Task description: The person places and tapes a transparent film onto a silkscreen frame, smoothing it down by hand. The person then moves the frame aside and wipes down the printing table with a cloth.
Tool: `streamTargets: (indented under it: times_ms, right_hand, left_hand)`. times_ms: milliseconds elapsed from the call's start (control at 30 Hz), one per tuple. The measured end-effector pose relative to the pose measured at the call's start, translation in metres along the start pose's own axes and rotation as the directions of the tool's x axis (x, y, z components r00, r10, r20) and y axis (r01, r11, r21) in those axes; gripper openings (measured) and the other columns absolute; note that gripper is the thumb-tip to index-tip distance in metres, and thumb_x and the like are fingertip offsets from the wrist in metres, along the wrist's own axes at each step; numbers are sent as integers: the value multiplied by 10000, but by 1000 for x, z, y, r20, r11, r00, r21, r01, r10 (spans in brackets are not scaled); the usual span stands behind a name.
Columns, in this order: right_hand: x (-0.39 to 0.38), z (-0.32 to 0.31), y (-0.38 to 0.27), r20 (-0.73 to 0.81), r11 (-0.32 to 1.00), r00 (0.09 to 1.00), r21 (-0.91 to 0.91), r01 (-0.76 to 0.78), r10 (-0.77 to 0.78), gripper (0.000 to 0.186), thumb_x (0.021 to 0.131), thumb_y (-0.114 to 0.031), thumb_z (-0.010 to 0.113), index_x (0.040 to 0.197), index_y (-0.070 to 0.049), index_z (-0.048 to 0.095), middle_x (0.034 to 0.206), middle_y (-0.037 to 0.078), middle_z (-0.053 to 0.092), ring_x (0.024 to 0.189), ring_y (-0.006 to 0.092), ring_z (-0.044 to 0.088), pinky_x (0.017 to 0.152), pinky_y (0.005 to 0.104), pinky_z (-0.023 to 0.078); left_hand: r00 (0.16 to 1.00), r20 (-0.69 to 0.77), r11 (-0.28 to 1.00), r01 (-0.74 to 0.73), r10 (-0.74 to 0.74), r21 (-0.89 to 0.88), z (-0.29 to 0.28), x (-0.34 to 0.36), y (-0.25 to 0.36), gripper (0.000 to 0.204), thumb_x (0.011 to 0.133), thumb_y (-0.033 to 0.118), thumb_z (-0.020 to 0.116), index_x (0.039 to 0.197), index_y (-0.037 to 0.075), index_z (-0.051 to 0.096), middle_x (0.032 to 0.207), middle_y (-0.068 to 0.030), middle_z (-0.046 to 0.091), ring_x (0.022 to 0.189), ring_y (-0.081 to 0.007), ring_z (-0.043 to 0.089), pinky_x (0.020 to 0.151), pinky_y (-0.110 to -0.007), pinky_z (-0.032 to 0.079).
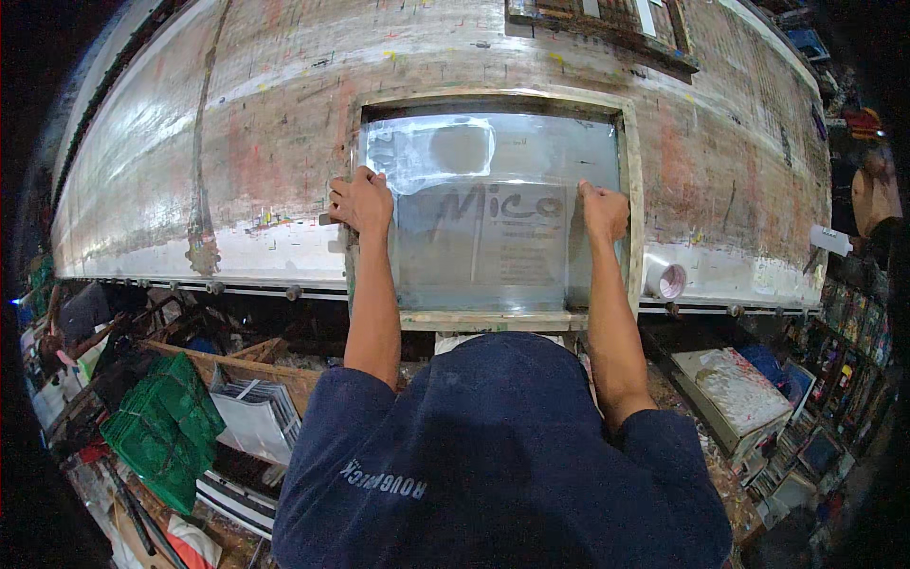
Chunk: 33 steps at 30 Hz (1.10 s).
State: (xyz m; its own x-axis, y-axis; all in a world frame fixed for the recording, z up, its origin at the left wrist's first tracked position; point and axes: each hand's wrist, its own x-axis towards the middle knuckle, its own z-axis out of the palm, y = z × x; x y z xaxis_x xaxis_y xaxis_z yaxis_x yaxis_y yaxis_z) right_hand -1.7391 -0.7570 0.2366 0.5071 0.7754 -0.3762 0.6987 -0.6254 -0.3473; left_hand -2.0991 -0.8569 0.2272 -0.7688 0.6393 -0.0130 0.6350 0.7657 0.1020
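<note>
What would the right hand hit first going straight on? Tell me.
Probably the wooden frame's far bar; the right hand might pass over it, since its height is unclear.

This is a workshop. Its long bench (275, 175) is streaked and spotted with paint-like stains in red, yellow and black. A wooden frame (635, 213) filled with a grey sheet (445, 261) overlaps the front edge, where a tape roll (666, 279) also sits; a dark frame (607, 45) lies toward the far edge. Packed shelves (839, 365) stand off the front right corner, a green bundle (169, 431) and panels (248, 412) below the front edge's left half.
</note>
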Motion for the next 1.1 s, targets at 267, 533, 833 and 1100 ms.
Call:
streamTargets:
  times_ms: [267,533,833,1100]
  right_hand:
    - [-8,-9,-6,24,999,999,32,36,-36,415,763,-489,767,979,-135,798,1015,186,744,972,387,701,844,471,541]
    - [-7,-5,-5,11,999,999,18,35,-36,396,763,-493,761,991,-172,802,1022,177,746,980,395,701,858,486,540]
    - [10,-3,-5,29,992,997,-102,68,-65,464,745,-535,770,955,-123,804,1008,200,746,962,393,713,830,464,547]
    - [22,-12,-2,147,977,979,-143,160,-139,588,789,-532,737,999,17,739,1074,250,719,1038,415,687,884,501,534]
  left_hand:
    - [999,40,999,14,-13,-34,0,2,0,187,867,354,715,983,208,732,1183,-206,520,1137,-389,494,990,-525,343]
    - [997,76,1000,9,-9,3,1,2,-1,271,885,406,677,1060,204,719,1258,-223,513,1193,-429,496,982,-580,376]
    - [997,60,994,46,-52,101,3,3,6,247,858,405,721,1024,223,732,1202,-172,505,1148,-381,492,949,-545,367]
    - [993,108,996,38,-47,82,1,6,6,271,863,375,708,1074,205,722,1237,-189,491,1175,-400,492,955,-563,404]
